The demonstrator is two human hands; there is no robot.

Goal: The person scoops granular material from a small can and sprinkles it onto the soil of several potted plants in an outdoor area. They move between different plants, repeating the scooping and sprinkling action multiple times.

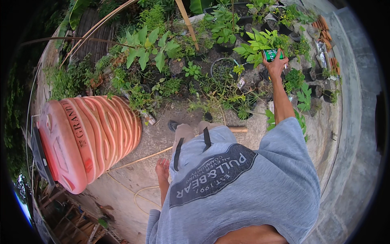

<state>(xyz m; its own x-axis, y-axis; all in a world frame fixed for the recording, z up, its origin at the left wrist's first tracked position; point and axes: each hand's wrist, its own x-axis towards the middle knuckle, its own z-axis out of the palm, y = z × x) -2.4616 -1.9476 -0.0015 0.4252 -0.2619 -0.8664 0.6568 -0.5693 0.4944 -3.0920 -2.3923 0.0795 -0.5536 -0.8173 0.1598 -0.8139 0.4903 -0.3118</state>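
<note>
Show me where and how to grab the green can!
Probably wrap your fingers around the side of the green can, coming from the near right, as the right hand does. Its side looks rounded, so curled fingers should fit, and leaves crowd its left.

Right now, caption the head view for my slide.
Right hand holding a green container beside a leafy plant, left hand hanging low.

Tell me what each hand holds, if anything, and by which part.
Right hand: a green can, gripped around its sides; some fingers hidden. Left hand: nothing visible in it.
</note>
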